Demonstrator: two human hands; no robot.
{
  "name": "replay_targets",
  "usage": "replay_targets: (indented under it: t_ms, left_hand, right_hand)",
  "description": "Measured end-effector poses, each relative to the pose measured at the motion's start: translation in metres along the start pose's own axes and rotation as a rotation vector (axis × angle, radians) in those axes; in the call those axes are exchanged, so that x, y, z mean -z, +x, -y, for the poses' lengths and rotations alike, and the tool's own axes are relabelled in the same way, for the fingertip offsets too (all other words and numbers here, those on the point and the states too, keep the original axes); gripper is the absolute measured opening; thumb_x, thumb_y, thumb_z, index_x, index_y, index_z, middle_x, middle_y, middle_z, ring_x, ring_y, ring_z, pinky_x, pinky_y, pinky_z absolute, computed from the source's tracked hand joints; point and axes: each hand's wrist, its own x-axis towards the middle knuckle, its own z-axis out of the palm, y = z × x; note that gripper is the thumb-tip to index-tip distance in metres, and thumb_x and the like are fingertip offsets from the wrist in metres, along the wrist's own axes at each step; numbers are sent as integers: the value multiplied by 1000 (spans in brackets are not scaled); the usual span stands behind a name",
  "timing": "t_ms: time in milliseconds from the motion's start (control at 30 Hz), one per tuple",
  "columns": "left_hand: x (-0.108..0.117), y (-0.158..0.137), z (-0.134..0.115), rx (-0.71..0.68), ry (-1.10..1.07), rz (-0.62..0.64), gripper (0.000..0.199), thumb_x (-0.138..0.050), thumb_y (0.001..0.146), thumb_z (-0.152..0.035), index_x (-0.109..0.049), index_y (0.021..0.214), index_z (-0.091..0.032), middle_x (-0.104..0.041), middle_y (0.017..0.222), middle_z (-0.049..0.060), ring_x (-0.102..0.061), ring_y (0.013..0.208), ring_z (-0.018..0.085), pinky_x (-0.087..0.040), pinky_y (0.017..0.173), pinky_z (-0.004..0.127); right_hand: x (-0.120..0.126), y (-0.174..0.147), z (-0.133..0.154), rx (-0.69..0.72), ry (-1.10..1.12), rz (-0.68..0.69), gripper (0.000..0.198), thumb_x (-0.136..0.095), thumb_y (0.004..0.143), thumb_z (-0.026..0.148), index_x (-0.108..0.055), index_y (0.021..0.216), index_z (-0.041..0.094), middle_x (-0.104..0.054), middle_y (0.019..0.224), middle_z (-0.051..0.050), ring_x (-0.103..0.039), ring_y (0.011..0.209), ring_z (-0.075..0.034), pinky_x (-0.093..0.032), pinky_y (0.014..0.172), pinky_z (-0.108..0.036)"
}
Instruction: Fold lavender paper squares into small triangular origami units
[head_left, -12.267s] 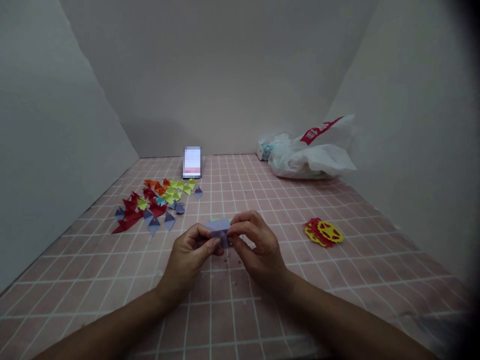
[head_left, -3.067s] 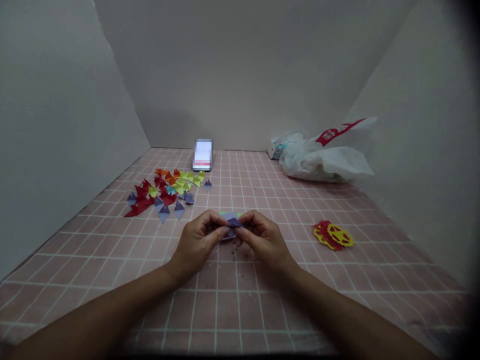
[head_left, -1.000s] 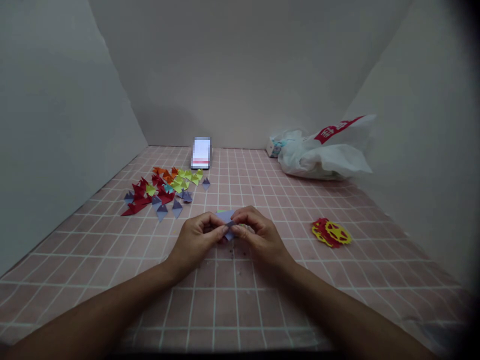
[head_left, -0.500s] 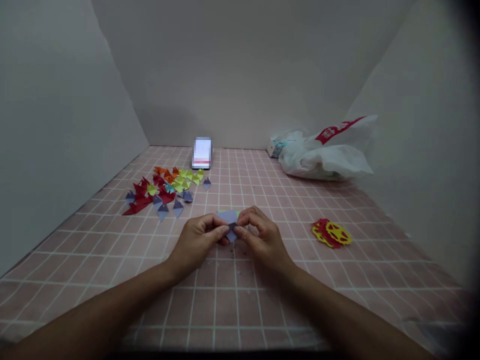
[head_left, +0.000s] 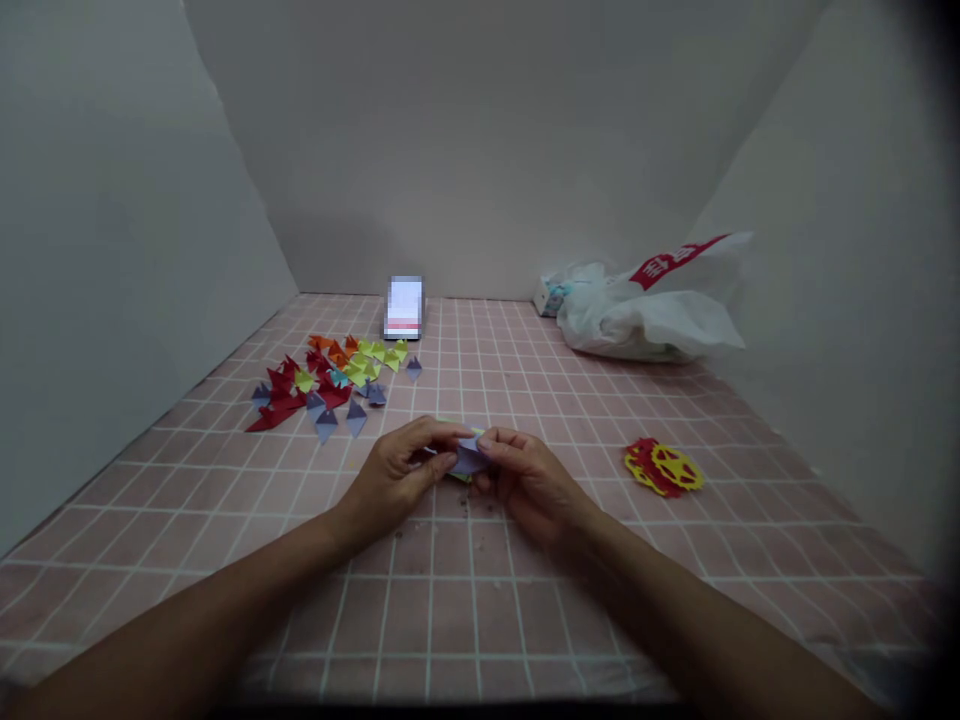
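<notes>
A small piece of lilac paper point(head_left: 469, 458), partly folded, is held between both hands at the middle of the table. My left hand point(head_left: 405, 468) pinches its left side between thumb and fingers. From the other side, my right hand point(head_left: 525, 475) grips the right edge with thumb and forefinger. Bits of yellow-green paper point(head_left: 459, 477) peek out just under the lilac piece; most of that is hidden by the hands. To the far left lies a group of small folded paper pieces point(head_left: 330, 385) in red, orange, yellow, blue and lilac.
A lit phone or tablet point(head_left: 404, 308) stands at the back. Back right, a white plastic bag point(head_left: 645, 315) rests beside a small box point(head_left: 550, 296). Red and yellow gear-shaped pieces point(head_left: 667, 468) lie to the right on the pink checked tablecloth point(head_left: 420, 630). Pale walls enclose the table.
The lilac paper has been turned and now shows a slanted, folded face instead of a flat square. My right hand has rotated and shifted its grip; my left hand has barely moved.
</notes>
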Motion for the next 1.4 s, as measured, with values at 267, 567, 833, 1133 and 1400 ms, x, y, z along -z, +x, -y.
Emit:
replay_targets:
  t_ms: [267, 567, 833, 1133, 1400]
  left_hand:
    - [2, 2, 0, -31, 40, 82, 21, -59, 86, -13, -73, 100, -18, -74, 93, 5, -69, 84, 17, -54, 79, 29]
    - [-2, 2, 2, 230, -172, -101, 13, -64, 82, -21, -72, 92, -16, -74, 84, 3, -68, 75, 16, -55, 72, 27]
    - [0, 2, -2, 119, -19, -120, 7, -65, 79, -18, -72, 80, -16, -66, 82, 3, -61, 75, 14, -50, 70, 25]
    - [-8, -3, 2, 140, -149, -129, 14, -63, 81, -14, -68, 93, -17, -68, 79, -1, -64, 64, 10, -54, 61, 21]
    - [-6, -1, 1, 207, -159, -211, 6, -65, 81, -16, -70, 85, -17, -72, 76, 0, -69, 69, 12, -57, 62, 20]
  right_hand:
    - [0, -2, 0, -99, 26, 83, 27, -83, 68, 33, -63, 71, 16, -56, 54, 5, -48, 42, -7, -44, 46, -23]
    - [0, 0, -6, 203, -147, 44, 28, -70, 86, 44, -58, 100, 23, -64, 70, 5, -60, 50, -9, -47, 53, -23]
    - [2, -1, -5, 264, -317, 16, 22, -72, 84, 37, -58, 86, 21, -61, 64, 5, -55, 51, -9, -42, 52, -23]
    - [0, -2, -3, 238, -371, -23, 25, -72, 82, 37, -55, 74, 19, -60, 57, 4, -54, 50, -10, -40, 53, -24]
    - [-2, -2, -7, 359, -347, 67, 30, -74, 80, 32, -56, 103, 26, -61, 81, 3, -59, 62, -12, -47, 57, -27]
